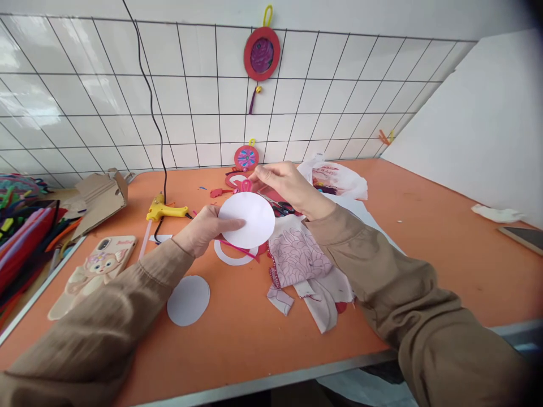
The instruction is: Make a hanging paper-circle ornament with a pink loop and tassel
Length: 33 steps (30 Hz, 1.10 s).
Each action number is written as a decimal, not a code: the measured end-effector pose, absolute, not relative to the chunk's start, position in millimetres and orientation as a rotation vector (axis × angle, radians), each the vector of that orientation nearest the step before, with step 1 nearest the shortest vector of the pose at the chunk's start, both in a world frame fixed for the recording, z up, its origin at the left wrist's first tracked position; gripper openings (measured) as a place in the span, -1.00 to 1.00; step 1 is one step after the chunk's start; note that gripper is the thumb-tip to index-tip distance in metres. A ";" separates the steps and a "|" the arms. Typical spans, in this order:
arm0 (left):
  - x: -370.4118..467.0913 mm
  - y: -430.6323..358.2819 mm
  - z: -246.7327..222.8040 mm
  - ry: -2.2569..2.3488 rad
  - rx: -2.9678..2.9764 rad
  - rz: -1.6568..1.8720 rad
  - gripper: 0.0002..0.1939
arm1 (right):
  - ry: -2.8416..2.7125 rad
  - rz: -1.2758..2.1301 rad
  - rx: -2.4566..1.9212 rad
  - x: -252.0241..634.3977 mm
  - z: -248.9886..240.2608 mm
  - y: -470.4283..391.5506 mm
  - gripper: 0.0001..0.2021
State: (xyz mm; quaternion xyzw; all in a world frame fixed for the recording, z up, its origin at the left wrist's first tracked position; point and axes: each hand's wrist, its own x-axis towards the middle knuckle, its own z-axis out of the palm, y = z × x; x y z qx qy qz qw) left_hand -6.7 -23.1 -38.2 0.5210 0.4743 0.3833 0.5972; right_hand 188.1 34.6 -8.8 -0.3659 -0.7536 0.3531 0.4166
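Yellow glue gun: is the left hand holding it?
No, the left hand holds a white disc; the glue gun rests on the orange table.

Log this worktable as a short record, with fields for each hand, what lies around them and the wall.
Left hand: grips a white disc, thumb across its face
Right hand: fingertips near the pink loop at the disc's top edge; contact unclear
Table: orange
Left side: yellow glue gun, phone in a cartoon case
Front: second white disc, lying flat
Right of centre: patterned cloth
Wall: red round ornament with a tassel
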 end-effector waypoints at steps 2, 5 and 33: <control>-9.5 -18.4 -42.5 1.118 1.161 0.955 -0.58 | -1.876 1.043 -0.947 190.1 -13.6 42.0 -0.45; -13.1 -12.3 -48.1 1.135 1.110 1.029 -0.52 | -2.004 1.059 -0.977 190.6 -21.4 49.0 -0.55; -20.3 -25.8 -8.0 1.120 1.605 1.408 -0.75 | -2.343 -0.069 -0.608 179.2 -25.6 32.7 -0.83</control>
